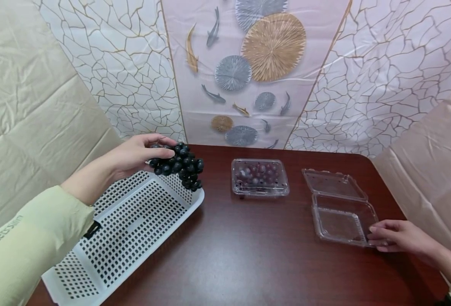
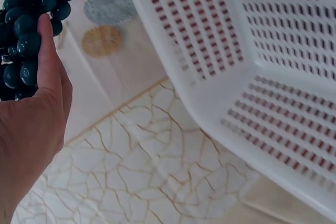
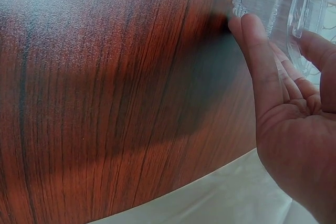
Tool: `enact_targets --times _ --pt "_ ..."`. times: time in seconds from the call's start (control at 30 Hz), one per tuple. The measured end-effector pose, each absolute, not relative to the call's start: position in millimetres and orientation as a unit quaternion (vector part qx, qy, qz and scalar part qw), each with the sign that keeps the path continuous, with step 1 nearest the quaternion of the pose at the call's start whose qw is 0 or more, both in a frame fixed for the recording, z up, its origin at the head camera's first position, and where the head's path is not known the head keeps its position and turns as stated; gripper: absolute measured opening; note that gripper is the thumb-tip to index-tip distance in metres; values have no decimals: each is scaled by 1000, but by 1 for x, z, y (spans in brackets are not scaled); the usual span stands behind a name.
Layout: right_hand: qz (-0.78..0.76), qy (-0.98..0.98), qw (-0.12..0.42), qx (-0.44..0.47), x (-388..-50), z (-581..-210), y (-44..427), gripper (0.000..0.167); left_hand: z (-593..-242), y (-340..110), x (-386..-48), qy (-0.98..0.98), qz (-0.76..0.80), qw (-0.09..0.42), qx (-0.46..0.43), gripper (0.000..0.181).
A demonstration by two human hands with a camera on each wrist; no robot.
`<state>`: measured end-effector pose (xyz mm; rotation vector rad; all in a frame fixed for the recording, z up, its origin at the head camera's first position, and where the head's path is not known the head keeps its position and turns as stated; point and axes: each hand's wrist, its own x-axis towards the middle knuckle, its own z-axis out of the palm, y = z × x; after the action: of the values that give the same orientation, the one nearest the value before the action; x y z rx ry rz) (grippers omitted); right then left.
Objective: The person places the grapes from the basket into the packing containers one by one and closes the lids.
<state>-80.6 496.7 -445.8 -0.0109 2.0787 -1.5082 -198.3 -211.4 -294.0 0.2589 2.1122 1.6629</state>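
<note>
A bunch of dark grapes (image 1: 183, 163) hangs from my left hand (image 1: 137, 155), above the far end of a white perforated basket (image 1: 133, 229). In the left wrist view the thumb presses along the grapes (image 2: 29, 40), while the other fingers are mostly hidden. On the right, my right hand (image 1: 403, 238) pinches the near right corner of a clear plastic clamshell box (image 1: 340, 221). Its lid lies folded back, away from me. In the right wrist view the thumb and fingers are on either side of the clear box's rim (image 3: 296, 24).
A closed clear box of reddish-purple grapes (image 1: 260, 177) stands at the back middle of the dark brown table (image 1: 241, 255). Patterned cloth (image 1: 141, 63) rises behind the table's back edge, and beige cloth (image 1: 436, 170) flanks the right side.
</note>
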Motion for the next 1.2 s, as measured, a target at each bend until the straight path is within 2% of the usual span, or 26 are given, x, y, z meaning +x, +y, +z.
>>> enact_targets --times 0.57,1.2 --pt "-552 789 271 4 -78 -448 494 20 -290 -117 -219 717 645 242 107 42" --pt "-548 791 270 27 -78 -446 488 26 -293 -19 -216 746 596 266 135 34"
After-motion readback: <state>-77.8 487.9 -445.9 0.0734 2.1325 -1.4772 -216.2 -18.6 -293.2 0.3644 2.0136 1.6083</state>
